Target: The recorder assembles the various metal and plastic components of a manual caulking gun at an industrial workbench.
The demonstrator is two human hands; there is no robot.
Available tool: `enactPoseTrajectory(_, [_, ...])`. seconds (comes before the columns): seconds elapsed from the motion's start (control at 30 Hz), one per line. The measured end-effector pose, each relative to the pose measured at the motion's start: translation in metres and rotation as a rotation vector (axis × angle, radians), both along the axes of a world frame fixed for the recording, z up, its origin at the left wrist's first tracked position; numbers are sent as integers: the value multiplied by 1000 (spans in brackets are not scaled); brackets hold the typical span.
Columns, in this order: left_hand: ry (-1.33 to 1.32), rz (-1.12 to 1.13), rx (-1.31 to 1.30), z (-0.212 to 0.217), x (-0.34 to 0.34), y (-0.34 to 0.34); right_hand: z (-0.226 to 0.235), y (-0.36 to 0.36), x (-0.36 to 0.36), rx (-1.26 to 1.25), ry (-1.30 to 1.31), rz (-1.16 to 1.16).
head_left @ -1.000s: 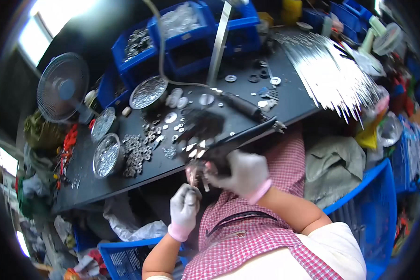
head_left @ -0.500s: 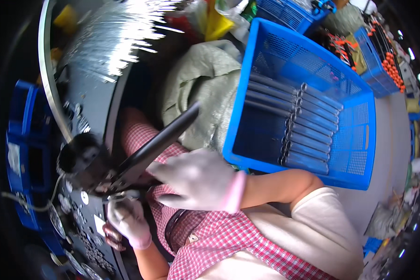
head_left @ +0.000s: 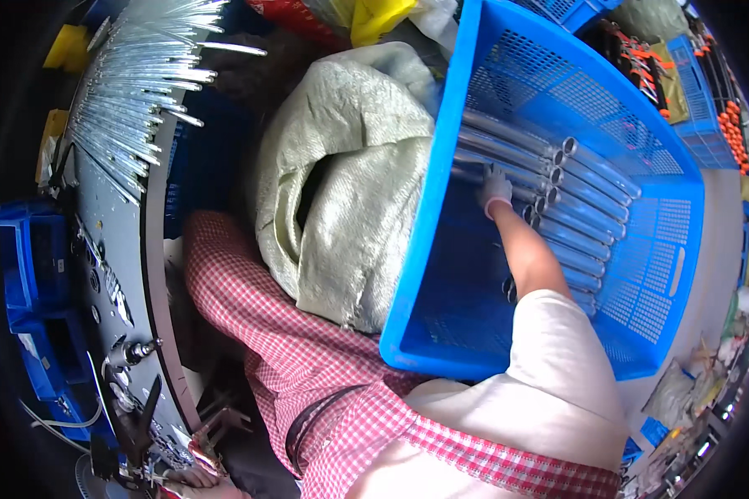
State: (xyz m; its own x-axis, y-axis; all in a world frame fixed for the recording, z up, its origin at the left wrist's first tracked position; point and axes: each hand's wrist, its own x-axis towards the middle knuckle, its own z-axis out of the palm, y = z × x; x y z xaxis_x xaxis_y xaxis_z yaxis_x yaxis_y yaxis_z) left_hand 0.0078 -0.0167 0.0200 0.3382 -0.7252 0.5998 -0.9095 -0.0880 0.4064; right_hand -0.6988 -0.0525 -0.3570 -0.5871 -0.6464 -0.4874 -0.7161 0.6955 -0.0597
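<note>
From far off I see a big blue crate (head_left: 422, 249), its left side hiding some ends of the long shiny tubes (head_left: 587, 201) inside, which slant down toward its right, with the right hand (head_left: 496, 190) in it by them and the left hand (head_left: 204, 484), cut off, well left of it, and I can't tell what either grips.

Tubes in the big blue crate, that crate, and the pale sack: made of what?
Tubes: probably metal, polished or plated, given bright streaked highlights. Crate: likely satin moulded plastic, given even colour, perforated walls. Sack: apparently woven plastic, faintly shiny; fine weave, stiff folds.
</note>
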Motion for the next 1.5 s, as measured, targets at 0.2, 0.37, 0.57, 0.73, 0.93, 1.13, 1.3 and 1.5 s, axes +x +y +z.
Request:
enactPoseTrajectory(0.2, [-202,-144,123,21,-51,-14,-49,-57,9,-175,217,-31])
enactPoseTrajectory(0.37, [122,-117,98,20,-48,-5,-29,-90,1,-65,30,-107])
enactPoseTrajectory(0.57, [639,-86,55,24,-65,-14,38,-50,-21,-530,161,-83])
enactPoseTrajectory(0.73, [743,-2,77,36,-94,-2,237,-27,-101,-1358,435,-393])
enactPoseTrajectory(0.93, [616,-283,382,22,-84,22,461,-57,-35,-2370,-923,-498])
enactPoseTrajectory(1.13, [533,-467,418,14,-60,70,498,-207,158,-2029,-1752,-366])
enactPoseTrajectory(1.3, [55,-700,380,23,-38,70,517,-264,222,-1787,-1978,-335])
enactPoseTrajectory(1.5, [485,-345,277,-13,-11,123,523,-261,185,-1819,-1820,-330])
